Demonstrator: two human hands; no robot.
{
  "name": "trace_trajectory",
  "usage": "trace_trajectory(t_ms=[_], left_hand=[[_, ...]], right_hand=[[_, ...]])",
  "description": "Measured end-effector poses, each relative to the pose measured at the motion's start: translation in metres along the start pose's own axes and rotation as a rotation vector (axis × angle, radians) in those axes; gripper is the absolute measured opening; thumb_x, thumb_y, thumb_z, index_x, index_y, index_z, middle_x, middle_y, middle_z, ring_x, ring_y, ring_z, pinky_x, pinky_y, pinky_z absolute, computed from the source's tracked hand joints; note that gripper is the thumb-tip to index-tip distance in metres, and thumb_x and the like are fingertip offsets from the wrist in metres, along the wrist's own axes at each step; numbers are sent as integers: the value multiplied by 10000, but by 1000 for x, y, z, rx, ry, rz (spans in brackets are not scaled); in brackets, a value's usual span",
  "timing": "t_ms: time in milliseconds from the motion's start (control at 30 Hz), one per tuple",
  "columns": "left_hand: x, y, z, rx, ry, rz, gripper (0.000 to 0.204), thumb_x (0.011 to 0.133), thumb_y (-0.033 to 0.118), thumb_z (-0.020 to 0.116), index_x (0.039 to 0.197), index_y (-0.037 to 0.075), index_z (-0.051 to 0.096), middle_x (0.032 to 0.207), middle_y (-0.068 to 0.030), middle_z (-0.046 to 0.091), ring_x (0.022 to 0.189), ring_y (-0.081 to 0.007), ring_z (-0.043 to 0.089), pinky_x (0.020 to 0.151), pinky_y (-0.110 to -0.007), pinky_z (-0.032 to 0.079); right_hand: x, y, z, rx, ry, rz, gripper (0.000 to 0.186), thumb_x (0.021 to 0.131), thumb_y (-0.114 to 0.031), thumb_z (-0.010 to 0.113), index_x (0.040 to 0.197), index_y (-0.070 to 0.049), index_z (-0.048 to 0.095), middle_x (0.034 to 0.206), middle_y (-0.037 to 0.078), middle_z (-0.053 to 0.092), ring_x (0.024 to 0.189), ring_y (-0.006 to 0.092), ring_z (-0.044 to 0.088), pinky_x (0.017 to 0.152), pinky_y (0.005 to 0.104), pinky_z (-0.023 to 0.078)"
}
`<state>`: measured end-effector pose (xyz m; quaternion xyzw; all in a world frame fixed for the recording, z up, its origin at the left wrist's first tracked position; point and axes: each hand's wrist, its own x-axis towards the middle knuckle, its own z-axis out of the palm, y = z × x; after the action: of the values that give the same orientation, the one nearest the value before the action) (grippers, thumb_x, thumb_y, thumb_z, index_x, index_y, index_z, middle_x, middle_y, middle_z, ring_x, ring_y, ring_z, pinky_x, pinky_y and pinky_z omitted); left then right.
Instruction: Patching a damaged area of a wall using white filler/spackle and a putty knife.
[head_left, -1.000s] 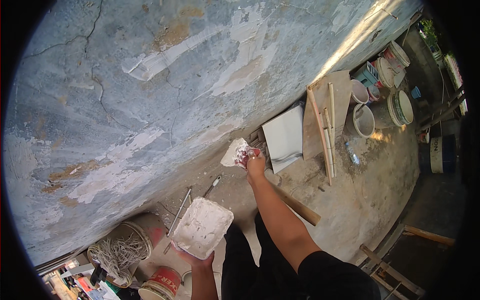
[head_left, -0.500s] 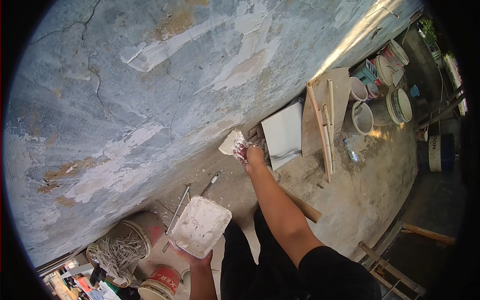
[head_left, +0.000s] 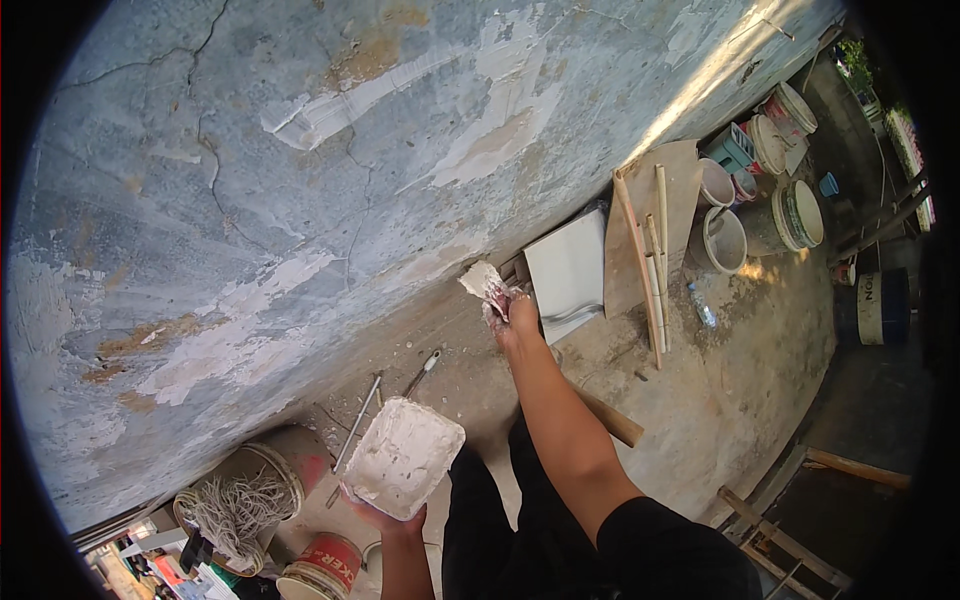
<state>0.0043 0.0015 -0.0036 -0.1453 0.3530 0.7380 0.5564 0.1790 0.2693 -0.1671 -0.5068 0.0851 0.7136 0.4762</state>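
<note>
In my right hand (head_left: 514, 315) is a putty knife (head_left: 483, 281), its blade coated with white filler and angled toward the wall. Fingers wrap round its reddish, smeared handle, and white paste marks them too. A shallow tray (head_left: 403, 458) caked with white filler rests in my left hand (head_left: 390, 517), which grips its near edge from below; part of that hand is hidden under the tray. The blue-grey wall (head_left: 250, 220) ahead has cracks, brown bare spots and pale filler patches. The blade is apart from the wall.
A bucket with a mop head (head_left: 236, 515) and a red-and-white bucket (head_left: 322, 566) stand at lower left. A long-handled tool (head_left: 423, 370) lies behind the tray. White panel (head_left: 566, 270), poles (head_left: 655, 260), several buckets (head_left: 724, 240) and a plastic bottle (head_left: 702, 305) are to the right.
My right hand has shifted slightly right with the putty knife, and the blade has turned a little. The left hand and tray stay nearly in place.
</note>
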Motion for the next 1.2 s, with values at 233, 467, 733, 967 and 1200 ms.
trace_trajectory(t_ms=[233,467,733,967,1200], left_hand=[[0,2,-6,14,11,12,765,870,648,382,1413,110,411,1435,-116,443,1295,-371,440,1063,-578,355],[-1,-2,4,-26,14,-11,757,879,630,379,1417,98,402,1442,-122,433,1291,-374,444,1046,-583,377],[1,-3,8,-29,-16,5,742,878,621,381,1410,104,413,1437,-120,440,1300,-365,435,1061,-564,364],[23,2,23,11,-71,79,758,869,618,408,1416,93,404,1446,-120,426,1310,-357,424,1084,-526,350],[14,-9,38,40,-126,74,790,858,630,411,1421,77,387,1448,-139,414,1310,-362,418,1088,-527,336]], right_hand=[[-24,17,5,-62,0,47,291,988,-153,325,1009,-47,596,920,100,672,755,216,659,614,356,561],[-26,15,3,38,-63,36,312,979,-163,321,1091,-59,592,1037,89,669,863,234,661,790,426,546],[-73,-2,9,-222,-132,-69,220,978,-101,395,1061,-14,579,973,123,659,869,239,676,711,380,598],[-178,-32,8,-215,-256,-345,145,907,-22,573,1052,-15,574,959,92,643,837,194,655,744,356,574],[-228,-49,22,-889,-515,-567,170,895,-70,660,1027,29,615,926,83,688,830,119,634,746,277,501]])
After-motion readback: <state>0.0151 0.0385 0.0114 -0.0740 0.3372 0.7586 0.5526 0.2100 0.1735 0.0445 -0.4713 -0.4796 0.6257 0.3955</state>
